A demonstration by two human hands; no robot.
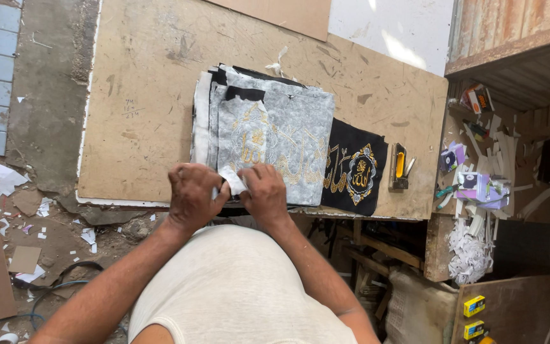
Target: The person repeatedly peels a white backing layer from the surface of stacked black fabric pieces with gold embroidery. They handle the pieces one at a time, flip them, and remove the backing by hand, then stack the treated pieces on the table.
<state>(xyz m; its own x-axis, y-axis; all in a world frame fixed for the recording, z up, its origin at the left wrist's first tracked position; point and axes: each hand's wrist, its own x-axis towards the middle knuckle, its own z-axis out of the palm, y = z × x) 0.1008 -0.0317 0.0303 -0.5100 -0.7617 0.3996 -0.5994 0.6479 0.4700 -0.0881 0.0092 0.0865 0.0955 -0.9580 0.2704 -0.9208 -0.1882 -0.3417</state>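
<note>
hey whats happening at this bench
A person leans over a worn board worktop. Both hands, the left hand and the right hand, pinch a small white backing piece at the near edge of a stack of grey fabric panels with gold embroidery. A black embroidered cloth lies beside the stack, with a yellow utility knife further along.

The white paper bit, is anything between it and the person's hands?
Nothing visible is. Both the left hand and the right hand already pinch the white paper bit at the near edge of the grey fabric stack, fingers touching it directly.
</note>
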